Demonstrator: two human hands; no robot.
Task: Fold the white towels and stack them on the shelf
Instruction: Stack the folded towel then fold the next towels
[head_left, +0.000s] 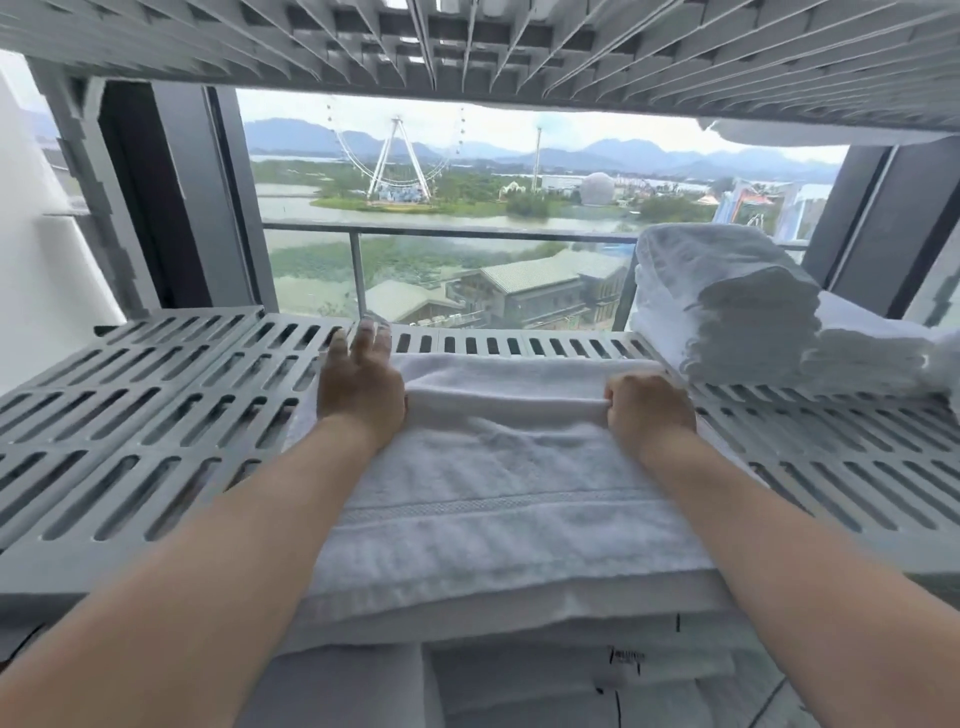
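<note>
A folded white towel lies flat in the middle of the grey slotted shelf, its near edge overhanging the shelf front. My left hand rests on the towel's far left corner with fingers spread and extended toward the back. My right hand is curled into a fist, gripping a raised fold of the towel at its far right side. A stack of folded white towels stands at the shelf's back right.
Another slotted shelf hangs close overhead. More folded white towels lie on the level below. Behind the shelf is a window with a balcony rail. Bare shelf surface extends to the left.
</note>
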